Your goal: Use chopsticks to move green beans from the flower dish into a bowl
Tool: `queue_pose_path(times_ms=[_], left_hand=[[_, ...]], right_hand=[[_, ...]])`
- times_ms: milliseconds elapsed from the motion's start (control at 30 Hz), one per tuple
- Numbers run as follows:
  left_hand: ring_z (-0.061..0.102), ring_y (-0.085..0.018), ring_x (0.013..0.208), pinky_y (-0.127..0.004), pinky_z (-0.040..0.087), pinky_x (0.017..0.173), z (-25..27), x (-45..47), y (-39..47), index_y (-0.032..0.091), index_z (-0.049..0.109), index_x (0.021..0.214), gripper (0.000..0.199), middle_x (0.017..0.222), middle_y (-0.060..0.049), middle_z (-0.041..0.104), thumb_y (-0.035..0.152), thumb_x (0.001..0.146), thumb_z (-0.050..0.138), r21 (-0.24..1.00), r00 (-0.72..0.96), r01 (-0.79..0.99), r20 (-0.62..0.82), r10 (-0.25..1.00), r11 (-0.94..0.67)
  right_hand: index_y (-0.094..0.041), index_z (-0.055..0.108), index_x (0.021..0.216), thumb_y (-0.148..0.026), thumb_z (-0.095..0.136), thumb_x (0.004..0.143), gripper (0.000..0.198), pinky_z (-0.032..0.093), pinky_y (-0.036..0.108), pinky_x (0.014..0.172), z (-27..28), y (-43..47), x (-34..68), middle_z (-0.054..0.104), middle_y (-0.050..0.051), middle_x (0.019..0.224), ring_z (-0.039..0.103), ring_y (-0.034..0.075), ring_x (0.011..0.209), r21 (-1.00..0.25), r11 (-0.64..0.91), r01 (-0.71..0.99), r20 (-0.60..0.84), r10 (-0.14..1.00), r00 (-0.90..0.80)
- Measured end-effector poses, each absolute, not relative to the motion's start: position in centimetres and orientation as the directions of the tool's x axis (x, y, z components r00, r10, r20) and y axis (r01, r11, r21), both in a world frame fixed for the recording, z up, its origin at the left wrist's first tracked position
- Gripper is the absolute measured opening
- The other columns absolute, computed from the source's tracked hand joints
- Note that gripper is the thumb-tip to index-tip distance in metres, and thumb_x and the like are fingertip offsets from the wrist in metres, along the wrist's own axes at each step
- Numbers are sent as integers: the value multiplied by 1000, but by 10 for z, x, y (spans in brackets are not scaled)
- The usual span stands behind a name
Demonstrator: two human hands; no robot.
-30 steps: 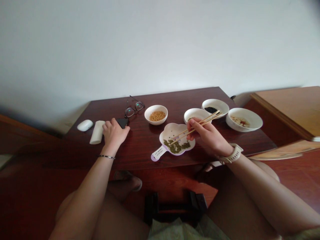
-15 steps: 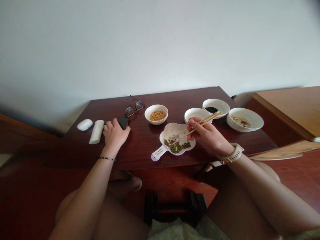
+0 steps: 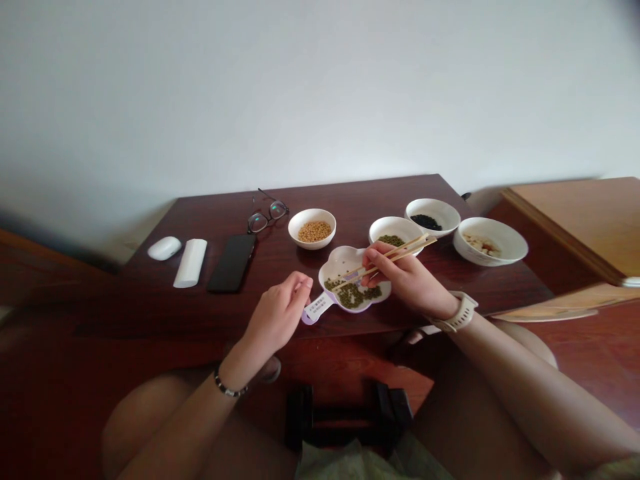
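Bamboo chopsticks (image 3: 400, 252) are gripped in my right hand (image 3: 410, 279), their tips down among green mung beans (image 3: 355, 294) in a white, cloud-shaped dish (image 3: 343, 257) with a purple rim. My left hand (image 3: 280, 307) is beside the dish's handle (image 3: 320, 307), its fingers curled in and its thumb against them, with no object showing in it. Whether it touches the handle I cannot tell. Behind my right hand stands a white bowl (image 3: 390, 227) of mung beans. Another white bowl (image 3: 305, 217) holds yellow soybeans.
At the back right are a bowl of black beans (image 3: 440, 208) and a larger bowl (image 3: 513, 243) with pale pieces. A black phone (image 3: 233, 263), a white case (image 3: 190, 263), a white mouse-shaped object (image 3: 164, 248) and glasses (image 3: 267, 217) lie on the left of the dark table (image 3: 360, 193).
My left hand has left the phone and moved right, to beside the dish's handle. My right hand has shifted slightly left with the chopsticks, uncovering more of the mung-bean bowl.
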State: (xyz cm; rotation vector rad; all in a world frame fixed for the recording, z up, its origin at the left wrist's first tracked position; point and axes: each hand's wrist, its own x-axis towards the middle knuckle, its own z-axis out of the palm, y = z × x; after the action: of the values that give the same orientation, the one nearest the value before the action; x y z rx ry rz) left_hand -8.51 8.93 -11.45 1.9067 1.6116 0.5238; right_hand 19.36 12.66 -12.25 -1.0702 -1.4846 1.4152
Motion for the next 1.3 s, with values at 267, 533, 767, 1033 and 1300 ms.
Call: queue_pose_path(times_ms=[267, 533, 767, 1033, 1300], left_hand=[[65, -11, 70, -22, 41, 67, -132, -67, 78, 22, 66, 103, 31, 86, 1, 75, 49, 108, 52, 785, 242, 608, -45, 969, -115], [64, -9, 75, -20, 43, 70, -140, -66, 78, 20, 69, 102, 27, 91, 2, 75, 42, 107, 55, 840, 211, 528, 16, 977, -127], [62, -8, 73, -21, 42, 69, -141, -66, 78, 19, 69, 99, 26, 86, 3, 74, 40, 107, 56, 836, 200, 531, 32, 979, -136], [63, -9, 73, -22, 42, 69, -140, -65, 77, 19, 69, 98, 27, 85, 2, 73, 42, 107, 56, 832, 199, 536, 35, 979, -139], [64, -11, 73, -22, 40, 67, -140, -65, 77, 19, 68, 98, 28, 86, 0, 74, 42, 108, 54, 806, 208, 569, 49, 977, -161]], right_hand=[[-22, 58, 95, -61, 48, 110, 43, 59, 28, 65, -120, 118, 183, 74, 4, 83, 76, 18, 75, -971, 183, 151, 132, 945, -298], [-21, 58, 92, -64, 55, 107, 45, 57, 25, 60, -118, 120, 186, 71, 2, 77, 74, 17, 70, -992, 111, 57, 97, 972, -214], [-21, 60, 93, -63, 55, 107, 44, 57, 23, 59, -114, 125, 199, 67, 1, 73, 69, 14, 65, -989, 127, 71, 110, 973, -203], [-21, 62, 95, -63, 54, 108, 44, 59, 24, 60, -117, 124, 195, 69, 2, 81, 74, 15, 70, -976, 156, 155, 112, 959, -259], [-21, 59, 94, -63, 50, 109, 45, 58, 24, 62, -118, 123, 188, 75, 3, 82, 77, 17, 73, -968, 177, 178, 123, 953, -277]])
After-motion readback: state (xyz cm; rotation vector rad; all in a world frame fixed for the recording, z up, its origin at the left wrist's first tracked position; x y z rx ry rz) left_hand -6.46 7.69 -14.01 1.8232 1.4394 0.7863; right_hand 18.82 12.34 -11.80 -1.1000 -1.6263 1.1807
